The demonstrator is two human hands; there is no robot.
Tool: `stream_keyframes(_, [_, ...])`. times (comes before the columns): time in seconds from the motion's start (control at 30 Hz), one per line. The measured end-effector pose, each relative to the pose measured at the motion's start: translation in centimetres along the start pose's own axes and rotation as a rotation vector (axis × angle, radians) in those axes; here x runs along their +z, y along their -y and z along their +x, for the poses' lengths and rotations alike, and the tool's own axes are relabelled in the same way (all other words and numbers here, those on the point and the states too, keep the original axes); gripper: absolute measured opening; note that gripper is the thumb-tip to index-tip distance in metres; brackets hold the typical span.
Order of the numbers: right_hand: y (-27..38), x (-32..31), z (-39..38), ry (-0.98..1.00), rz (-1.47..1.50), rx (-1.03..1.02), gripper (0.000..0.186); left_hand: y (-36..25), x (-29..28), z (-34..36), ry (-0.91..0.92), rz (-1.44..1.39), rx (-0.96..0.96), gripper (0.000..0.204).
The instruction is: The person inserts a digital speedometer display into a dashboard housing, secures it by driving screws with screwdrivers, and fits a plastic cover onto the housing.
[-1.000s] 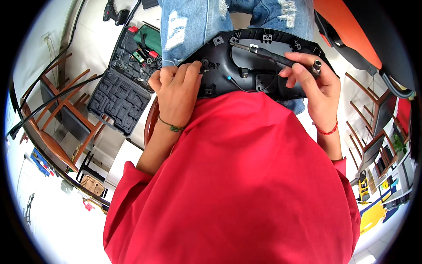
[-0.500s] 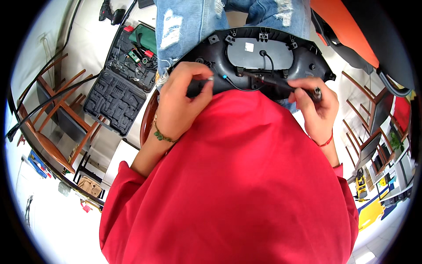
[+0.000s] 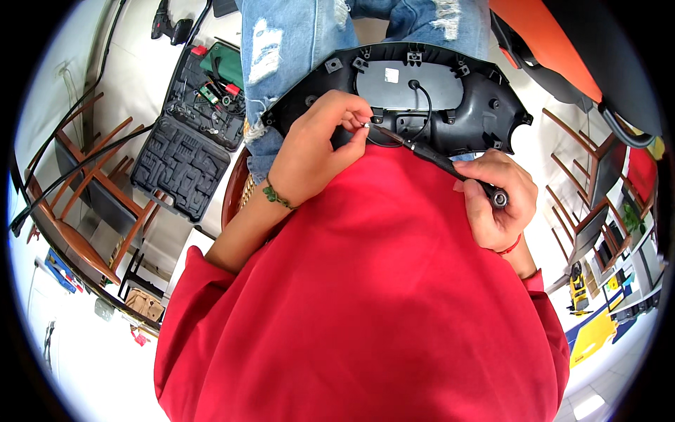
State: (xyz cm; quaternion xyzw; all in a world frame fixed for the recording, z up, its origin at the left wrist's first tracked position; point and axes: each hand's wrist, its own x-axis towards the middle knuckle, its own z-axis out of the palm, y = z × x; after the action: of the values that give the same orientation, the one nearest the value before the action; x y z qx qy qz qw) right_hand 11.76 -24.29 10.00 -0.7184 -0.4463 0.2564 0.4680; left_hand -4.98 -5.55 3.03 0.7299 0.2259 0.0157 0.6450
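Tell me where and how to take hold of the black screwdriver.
Likely best: the thick handle of the screwdriver, from the person's right, where the right hand grips it. It lies slanted, its slim front end at the left hand, its thicker rear toward the right.

Left hand (image 3: 315, 149) in fingertip pinch

black screwdriver (image 3: 434, 156) | black panel (image 3: 485, 125) — grey plate (image 3: 390, 91), black cable (image 3: 430, 112) | plain red shirt (image 3: 365, 281) — blue jeans (image 3: 302, 35)
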Motion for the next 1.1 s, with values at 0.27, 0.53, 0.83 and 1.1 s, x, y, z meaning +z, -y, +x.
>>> stream_keyframes(0.27, [-0.1,-0.1,0.1,0.034,0.057,0.071,0.023,0.5,0.0,-0.5,0.034,-0.104,-0.042,0.024])
stream_keyframes(0.53, [-0.1,0.2,-0.3,0.009,0.130,0.214,0.021,0.9,-0.2,-0.6,0.064,-0.235,-0.147,0.027])
stream_keyframes(0.83, [0.6,-0.1,-0.3,0.043,0.268,0.540,0.015,1.4,-0.2,-0.7,0.056,-0.237,-0.125,0.026])
stream_keyframes(1.1, [0.0,-0.3,-0.3,-0.006,0.603,0.727,0.016,1.7,-0.4,-0.8,0.022,-0.175,-0.044,0.023])
